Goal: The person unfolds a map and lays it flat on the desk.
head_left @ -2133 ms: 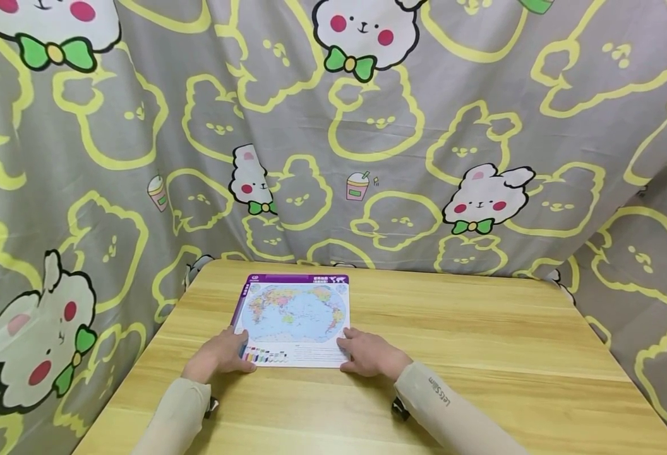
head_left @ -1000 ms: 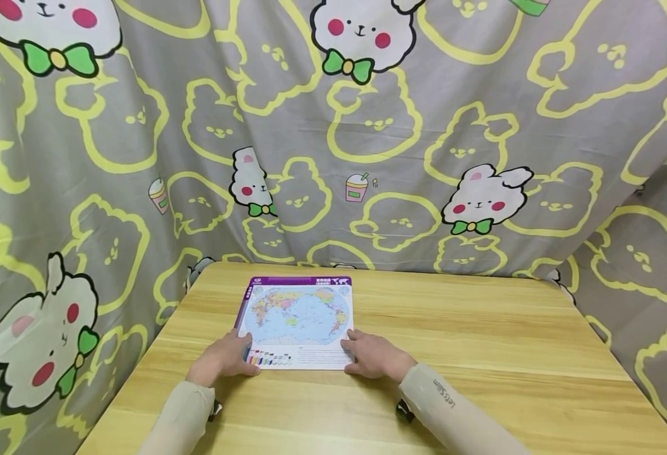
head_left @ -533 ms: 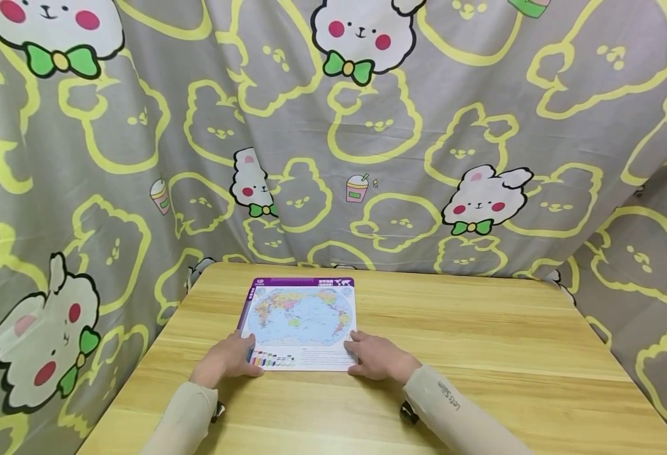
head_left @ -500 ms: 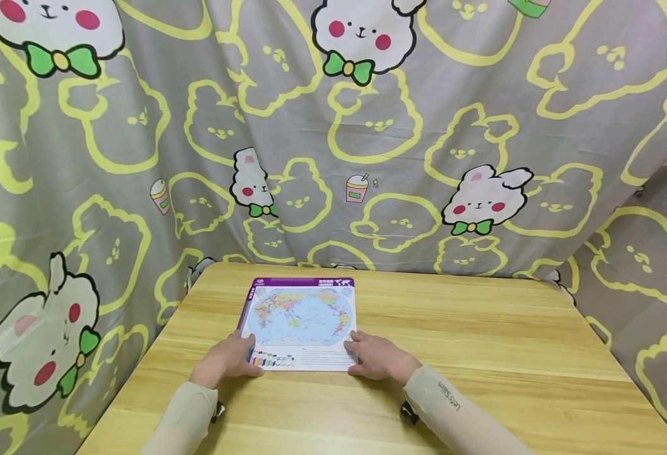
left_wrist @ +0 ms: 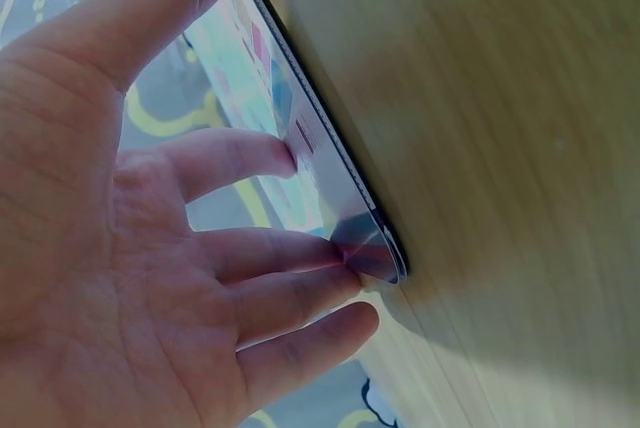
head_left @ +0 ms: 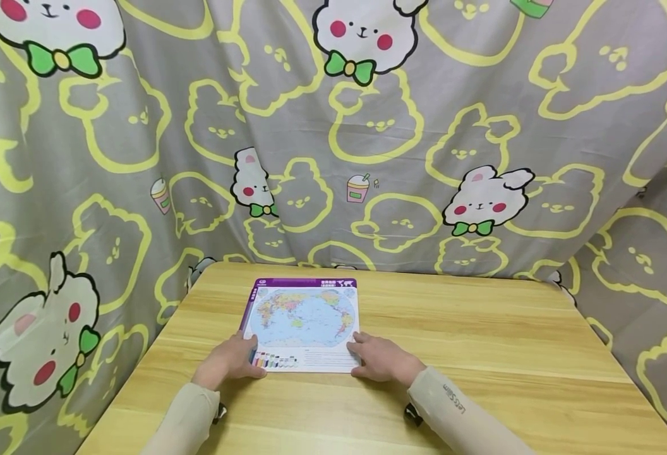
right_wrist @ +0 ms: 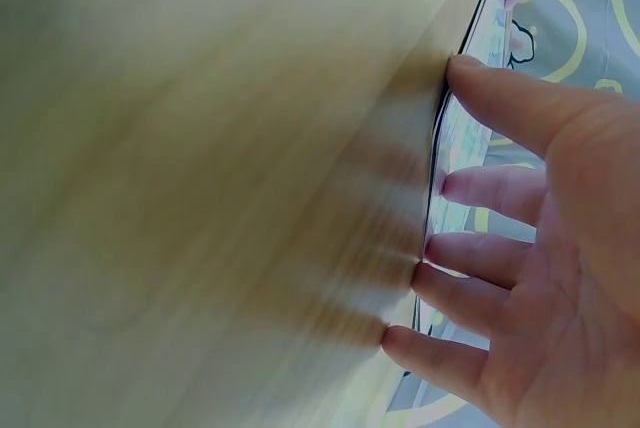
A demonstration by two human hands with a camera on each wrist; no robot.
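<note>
A thin flat board printed with a world map (head_left: 302, 322) lies on the wooden table, with a purple band along its far and left edges. My left hand (head_left: 228, 360) touches its near left corner. In the left wrist view, the index fingertip of the left hand (left_wrist: 150, 268) rests on the printed face, with the thumb at the front edge. My right hand (head_left: 384, 358) is at the near right corner. The right wrist view shows the thumb and fingers of the right hand (right_wrist: 540, 248) spread along the board's edge, some fingertips at the tabletop.
The light wooden table (head_left: 470, 328) extends to both sides and in front of the board. A grey curtain (head_left: 299, 139) with yellow outlines and white rabbits hangs behind it and along its sides. Dark straps (head_left: 413, 414) show at both wrists beneath the beige sleeves.
The map board has slid slightly to the right and a little toward me, both hands moving along with it. Their hold at the two near corners looks the same.
</note>
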